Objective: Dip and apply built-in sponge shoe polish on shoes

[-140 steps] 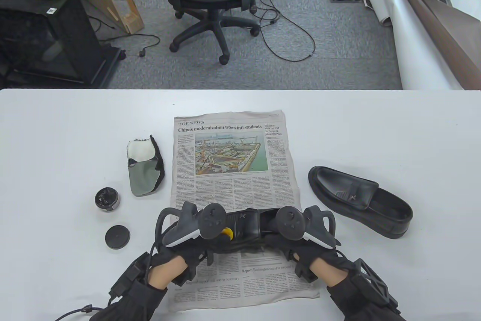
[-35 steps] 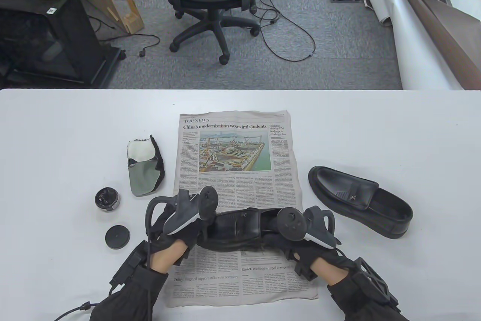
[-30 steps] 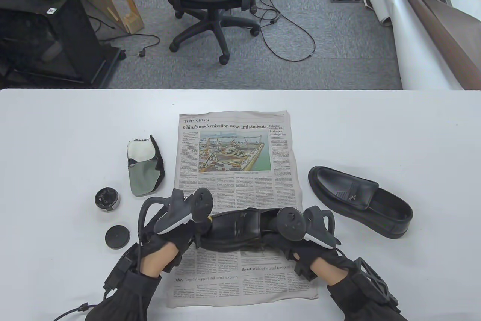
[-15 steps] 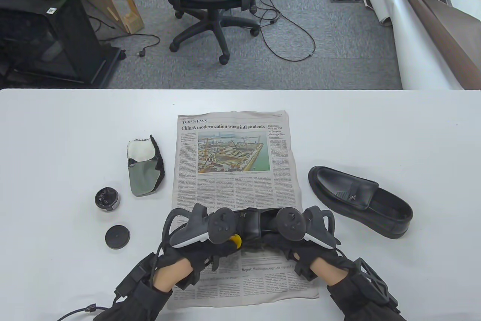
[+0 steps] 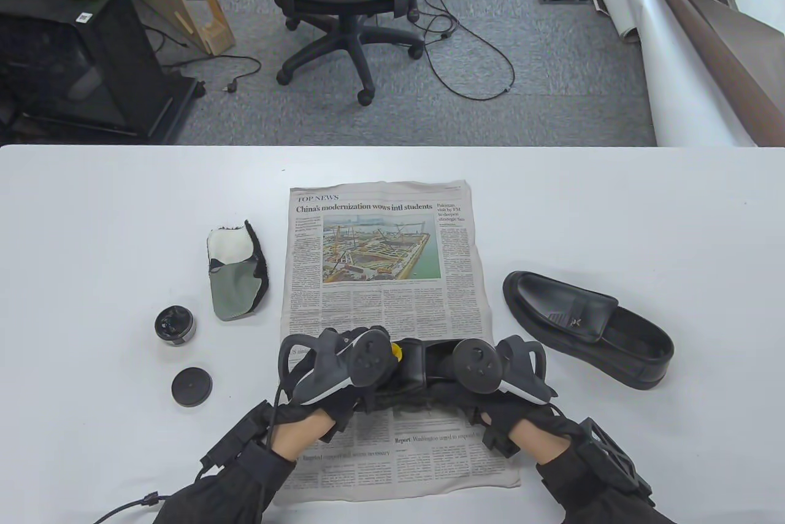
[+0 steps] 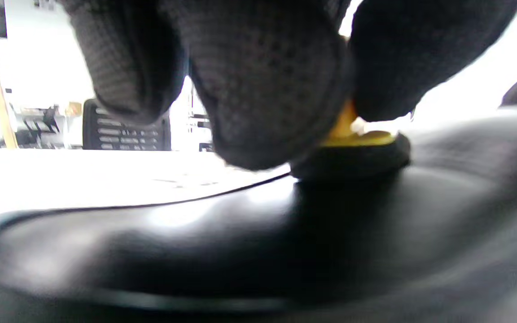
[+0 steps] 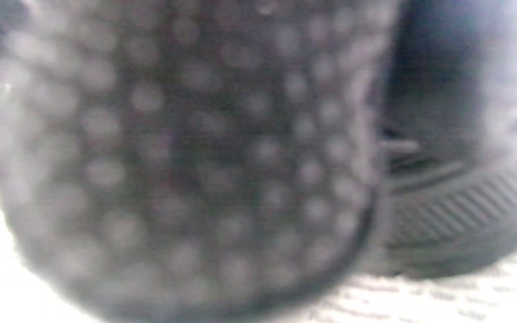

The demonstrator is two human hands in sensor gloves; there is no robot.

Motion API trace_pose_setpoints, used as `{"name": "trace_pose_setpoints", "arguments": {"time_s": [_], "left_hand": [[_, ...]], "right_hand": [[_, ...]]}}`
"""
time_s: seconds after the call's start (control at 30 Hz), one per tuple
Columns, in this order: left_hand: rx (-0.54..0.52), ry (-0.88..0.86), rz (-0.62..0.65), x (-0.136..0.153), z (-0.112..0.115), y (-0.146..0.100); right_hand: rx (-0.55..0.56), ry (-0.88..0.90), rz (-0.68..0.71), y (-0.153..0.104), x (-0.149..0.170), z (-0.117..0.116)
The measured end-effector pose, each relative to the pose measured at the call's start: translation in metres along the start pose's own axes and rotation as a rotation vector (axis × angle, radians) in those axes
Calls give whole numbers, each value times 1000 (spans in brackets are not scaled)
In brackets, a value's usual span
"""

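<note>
Yellow-handled sponge applicator (image 6: pixel 352 152) pressed on black shoe (image 5: pixel 417 367).

The right wrist view is blurred, one gloved finger (image 7: pixel 186 157) hiding most of the shoe (image 7: pixel 456 211).

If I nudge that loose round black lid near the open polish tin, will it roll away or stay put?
The lid lies flat on the table, so it would probably slide rather than roll. It looks thin and light, so a slight nudge may move it.

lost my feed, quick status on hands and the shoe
Left hand pressing yellow sponge applicator onto shoe. Right hand steadying its heel end. Nothing in the way.
</note>
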State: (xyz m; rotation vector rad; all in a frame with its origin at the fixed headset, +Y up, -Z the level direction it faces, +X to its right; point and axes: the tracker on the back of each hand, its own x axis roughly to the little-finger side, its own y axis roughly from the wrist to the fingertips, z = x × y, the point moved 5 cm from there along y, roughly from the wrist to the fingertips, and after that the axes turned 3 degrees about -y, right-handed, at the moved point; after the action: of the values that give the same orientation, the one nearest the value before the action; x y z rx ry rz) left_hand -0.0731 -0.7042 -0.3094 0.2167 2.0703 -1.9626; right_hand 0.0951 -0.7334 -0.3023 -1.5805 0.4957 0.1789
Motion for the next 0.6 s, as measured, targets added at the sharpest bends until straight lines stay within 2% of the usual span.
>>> {"name": "trace_pose_setpoints", "arguments": {"time_s": [0.33,0.6], "left_hand": [[101,-11,-125,33,9,8],[169,42,-156,55,2,-6]], "right_hand": [[8,-4,-20,-1,1,0],[14,-9,-42,-2,1,1]]}}
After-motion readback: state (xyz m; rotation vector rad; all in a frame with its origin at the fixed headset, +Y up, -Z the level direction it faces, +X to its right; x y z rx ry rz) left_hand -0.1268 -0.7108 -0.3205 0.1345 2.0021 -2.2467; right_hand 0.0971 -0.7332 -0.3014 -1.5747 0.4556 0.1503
